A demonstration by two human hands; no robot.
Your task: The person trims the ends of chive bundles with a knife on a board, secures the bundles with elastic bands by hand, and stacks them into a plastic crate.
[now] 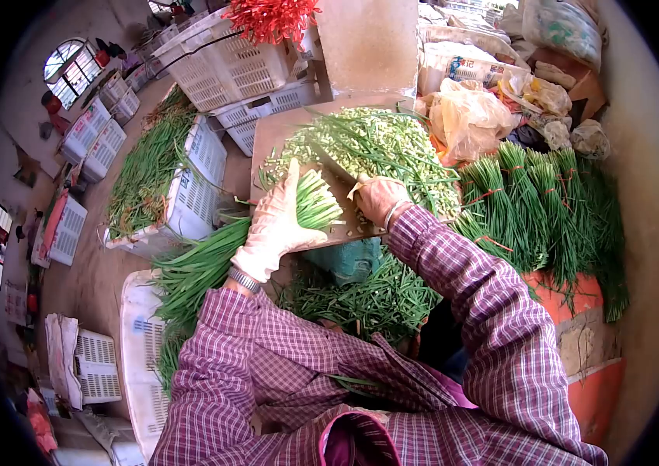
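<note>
In the head view, my gloved left hand (271,225) is around a thick bunch of green chives (209,252), its pale cut ends (318,198) facing right over a brown board (269,133). The long leaves trail down to the left past my wrist. Just right of the bunch, my gloved right hand (382,200) is closed on a knife (335,165), whose blade points up and left over the board. The handle is mostly hidden in my fingers. Short chopped pale stems (380,128) are heaped on the board beyond both hands, with some long green leaves lying across them.
Tied bundles of chives (531,194) stand on the right. White crates (217,70) are stacked at the back; a crate full of greens (151,167) is on the left, and a white tub (139,342) beside my left arm. Loose leaves (368,299) lie below the board.
</note>
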